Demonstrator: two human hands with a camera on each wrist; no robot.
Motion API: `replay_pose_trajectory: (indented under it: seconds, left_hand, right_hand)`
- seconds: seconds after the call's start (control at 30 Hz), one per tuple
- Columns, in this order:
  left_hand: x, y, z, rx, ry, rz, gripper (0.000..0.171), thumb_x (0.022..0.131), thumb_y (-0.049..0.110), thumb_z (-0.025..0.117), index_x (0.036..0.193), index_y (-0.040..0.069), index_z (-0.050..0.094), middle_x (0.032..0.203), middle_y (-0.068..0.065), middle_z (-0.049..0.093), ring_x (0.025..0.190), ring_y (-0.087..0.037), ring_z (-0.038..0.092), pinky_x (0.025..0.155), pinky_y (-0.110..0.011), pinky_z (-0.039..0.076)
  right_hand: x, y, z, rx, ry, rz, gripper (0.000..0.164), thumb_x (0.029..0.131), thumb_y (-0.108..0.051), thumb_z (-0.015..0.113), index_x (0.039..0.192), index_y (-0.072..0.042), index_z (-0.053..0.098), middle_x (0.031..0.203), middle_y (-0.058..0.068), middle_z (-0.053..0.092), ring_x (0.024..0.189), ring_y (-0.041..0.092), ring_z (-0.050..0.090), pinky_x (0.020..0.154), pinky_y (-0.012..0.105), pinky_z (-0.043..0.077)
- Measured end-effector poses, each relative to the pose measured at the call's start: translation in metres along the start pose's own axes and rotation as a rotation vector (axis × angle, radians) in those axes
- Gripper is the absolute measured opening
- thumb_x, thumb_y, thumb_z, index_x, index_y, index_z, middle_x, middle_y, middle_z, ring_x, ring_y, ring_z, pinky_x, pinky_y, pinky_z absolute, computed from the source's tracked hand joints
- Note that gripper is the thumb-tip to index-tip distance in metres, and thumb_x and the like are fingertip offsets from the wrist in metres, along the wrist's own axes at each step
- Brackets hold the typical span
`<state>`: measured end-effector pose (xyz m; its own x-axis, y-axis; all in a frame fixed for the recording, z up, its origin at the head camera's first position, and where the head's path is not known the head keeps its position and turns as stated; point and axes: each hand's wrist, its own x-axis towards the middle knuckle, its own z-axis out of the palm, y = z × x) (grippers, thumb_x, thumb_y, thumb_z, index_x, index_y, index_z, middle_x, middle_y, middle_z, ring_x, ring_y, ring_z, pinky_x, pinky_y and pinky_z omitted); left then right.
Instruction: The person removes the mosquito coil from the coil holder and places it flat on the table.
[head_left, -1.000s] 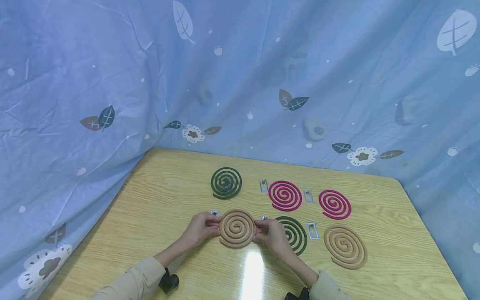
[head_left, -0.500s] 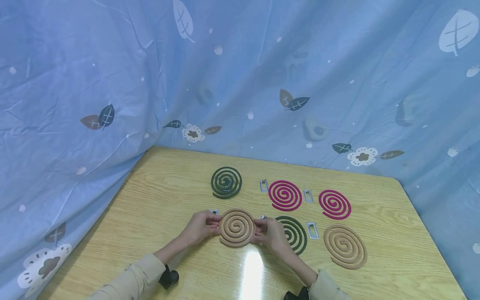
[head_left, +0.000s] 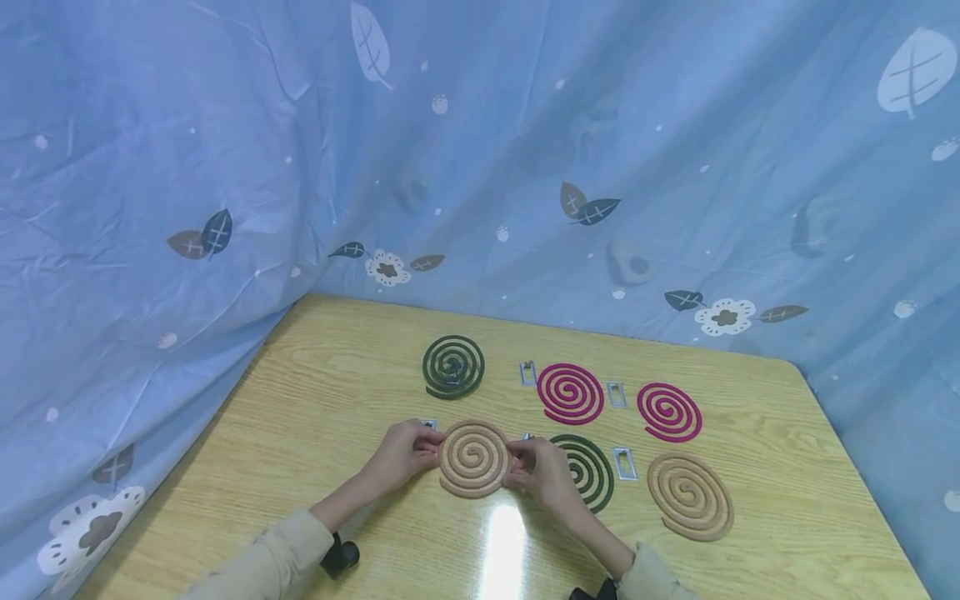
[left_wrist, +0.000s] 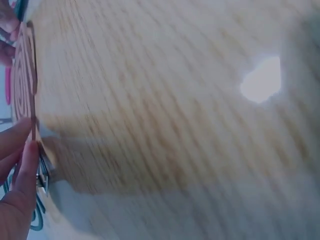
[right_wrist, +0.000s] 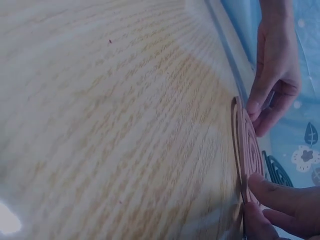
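Observation:
Both hands hold a tan mosquito coil (head_left: 473,454) between them, roughly level, near the middle of the table in the head view. My left hand (head_left: 403,457) pinches its left edge; in the left wrist view the thumb (left_wrist: 29,165) shows at the rim. Opposite, my right hand (head_left: 550,479) pinches the right edge, thumb and fingers also seen in the right wrist view. A dark green coil (head_left: 609,475) lies partly hidden under the right hand. Small metal stands peek out beside each hand: one stand (head_left: 429,424) on the left, another stand (head_left: 528,436) on the right.
Behind lies a green coil (head_left: 426,367) with a metal piece at its centre. To the right are two magenta coils (head_left: 570,392) and another tan coil (head_left: 687,490). More metal stands (head_left: 634,464) lie among them. Blue curtain (head_left: 480,150) surrounds the wooden table (head_left: 337,367).

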<state>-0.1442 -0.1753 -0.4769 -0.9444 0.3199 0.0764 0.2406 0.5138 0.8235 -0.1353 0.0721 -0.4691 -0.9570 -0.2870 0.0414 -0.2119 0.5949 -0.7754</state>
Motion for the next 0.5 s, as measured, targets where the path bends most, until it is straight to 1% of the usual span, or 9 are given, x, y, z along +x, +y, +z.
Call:
replay_pose_trajectory:
  seconds: [0.1, 0.17, 0.23, 0.27, 0.33, 0.43, 0.5]
  left_hand:
    - [-0.005, -0.001, -0.002, -0.005, 0.026, 0.028, 0.024, 0.078, -0.01, 0.072, 0.101, -0.011, 0.067, 0.09, -0.016, 0.065, 0.079, -0.024, 0.067, 0.071, -0.019, 0.058]
    - [-0.01, 0.0, -0.004, -0.03, 0.039, 0.046, 0.023, 0.078, -0.01, 0.071, 0.101, -0.011, 0.067, 0.092, -0.018, 0.066, 0.08, -0.025, 0.068, 0.072, -0.02, 0.058]
    - [-0.013, 0.002, -0.005, -0.058, 0.047, 0.059, 0.024, 0.079, -0.01, 0.07, 0.103, -0.011, 0.066, 0.094, -0.019, 0.066, 0.082, -0.026, 0.068, 0.075, -0.021, 0.058]
    - [-0.015, 0.003, -0.005, -0.073, 0.048, 0.062, 0.025, 0.08, -0.009, 0.07, 0.104, -0.011, 0.066, 0.094, -0.019, 0.066, 0.083, -0.026, 0.068, 0.076, -0.022, 0.058]
    - [-0.019, 0.006, -0.006, -0.108, 0.05, 0.058, 0.026, 0.081, -0.008, 0.069, 0.107, -0.009, 0.066, 0.098, -0.019, 0.067, 0.085, -0.025, 0.068, 0.078, -0.022, 0.058]
    - [-0.023, 0.009, -0.007, -0.189, 0.043, 0.044, 0.029, 0.084, -0.005, 0.068, 0.112, -0.008, 0.064, 0.105, -0.021, 0.067, 0.091, -0.027, 0.067, 0.083, -0.024, 0.057]
    - [-0.025, 0.01, -0.008, -0.242, 0.035, 0.035, 0.03, 0.085, -0.002, 0.067, 0.115, -0.008, 0.063, 0.11, -0.022, 0.066, 0.096, -0.03, 0.066, 0.087, -0.026, 0.056]
  right_hand:
    - [-0.003, 0.001, 0.0, 0.065, -0.001, -0.006, 0.042, 0.066, 0.003, 0.082, 0.105, 0.008, 0.067, 0.08, 0.009, 0.067, 0.067, 0.014, 0.063, 0.061, 0.02, 0.056]
    - [-0.005, 0.002, 0.0, 0.114, 0.004, -0.007, 0.038, 0.069, 0.005, 0.08, 0.105, 0.008, 0.067, 0.086, 0.015, 0.069, 0.07, 0.018, 0.067, 0.061, 0.019, 0.057]
    - [-0.007, 0.004, -0.001, 0.144, 0.021, -0.001, 0.034, 0.072, 0.004, 0.078, 0.105, 0.007, 0.068, 0.092, 0.017, 0.07, 0.073, 0.021, 0.069, 0.062, 0.018, 0.057]
    - [-0.008, 0.005, -0.002, 0.151, 0.034, 0.002, 0.032, 0.074, 0.003, 0.077, 0.104, 0.006, 0.068, 0.092, 0.017, 0.07, 0.074, 0.021, 0.069, 0.062, 0.018, 0.057]
    - [-0.009, 0.007, -0.003, 0.148, 0.063, 0.011, 0.03, 0.076, 0.0, 0.076, 0.105, 0.002, 0.069, 0.088, 0.012, 0.07, 0.073, 0.019, 0.067, 0.059, 0.017, 0.054]
    - [-0.013, 0.011, -0.007, 0.165, 0.088, 0.016, 0.029, 0.077, -0.003, 0.076, 0.106, -0.002, 0.071, 0.083, 0.006, 0.069, 0.073, 0.014, 0.064, 0.06, 0.018, 0.051]
    - [-0.015, 0.013, -0.009, 0.207, 0.08, -0.014, 0.03, 0.078, -0.003, 0.076, 0.108, -0.002, 0.07, 0.085, 0.008, 0.07, 0.075, 0.013, 0.064, 0.063, 0.019, 0.053]
